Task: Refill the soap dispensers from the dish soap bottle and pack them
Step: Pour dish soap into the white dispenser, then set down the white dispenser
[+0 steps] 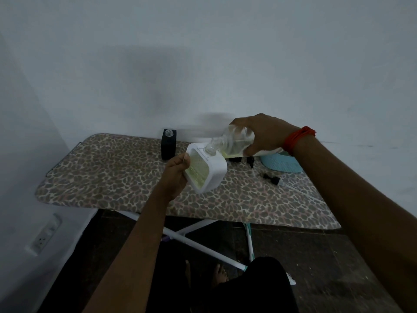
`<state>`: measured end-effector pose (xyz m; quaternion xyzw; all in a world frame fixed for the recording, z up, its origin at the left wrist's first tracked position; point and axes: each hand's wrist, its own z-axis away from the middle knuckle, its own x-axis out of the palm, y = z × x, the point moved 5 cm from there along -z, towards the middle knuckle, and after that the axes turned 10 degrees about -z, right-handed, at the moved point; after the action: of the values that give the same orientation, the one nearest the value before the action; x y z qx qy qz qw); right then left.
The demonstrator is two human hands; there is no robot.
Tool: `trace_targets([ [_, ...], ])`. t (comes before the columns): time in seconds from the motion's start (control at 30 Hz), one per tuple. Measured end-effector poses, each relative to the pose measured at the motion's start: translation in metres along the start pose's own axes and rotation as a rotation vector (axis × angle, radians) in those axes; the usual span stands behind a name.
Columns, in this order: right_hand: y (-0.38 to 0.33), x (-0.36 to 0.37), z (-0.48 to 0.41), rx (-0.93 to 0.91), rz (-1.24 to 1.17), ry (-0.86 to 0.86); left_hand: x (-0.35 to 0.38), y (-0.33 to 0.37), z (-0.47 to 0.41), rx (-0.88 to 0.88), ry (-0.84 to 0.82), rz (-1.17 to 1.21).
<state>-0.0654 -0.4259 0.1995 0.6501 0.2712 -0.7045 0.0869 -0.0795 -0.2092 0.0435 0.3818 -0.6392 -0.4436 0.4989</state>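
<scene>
An ironing board (117, 175) with a leopard-print cover carries a blue perforated basket (282, 164) at its right, an open black dispenser bottle (168, 144) at the rear, and a black pump head (272, 178) lying loose. Above it, the left hand (177, 175) grips a white soap dispenser (206, 169), tilted and holding yellowish liquid. The right hand (262, 135) clasps the clear dish soap bottle (233, 141), tipped with its mouth at the dispenser's top opening.

We have one view only, head-worn, wide-angle, looking forward and down over the worktop (117, 168) toward a plain wall (203, 64). Both forearms reach in from the bottom edge, hands close to the lens. Floor (316, 256) and the person's feet show below. No second view to overlap.
</scene>
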Motion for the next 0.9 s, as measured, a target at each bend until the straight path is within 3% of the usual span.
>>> trace_targets([
  [0.33, 0.025, 0.017, 0.008, 0.052, -0.398, 0.125, 0.008, 0.012, -0.003, 0.009, 0.005, 0.033],
  [0.6, 0.062, 0.047, 0.032, 0.082, -1.071, 0.366, 0.026, 0.026, -0.006, 0.048, -0.016, 0.012],
  [0.9, 0.113, 0.118, 0.052, 0.292, -1.180, 0.413, 0.018, 0.020, -0.016, 0.079, 0.046, 0.106],
])
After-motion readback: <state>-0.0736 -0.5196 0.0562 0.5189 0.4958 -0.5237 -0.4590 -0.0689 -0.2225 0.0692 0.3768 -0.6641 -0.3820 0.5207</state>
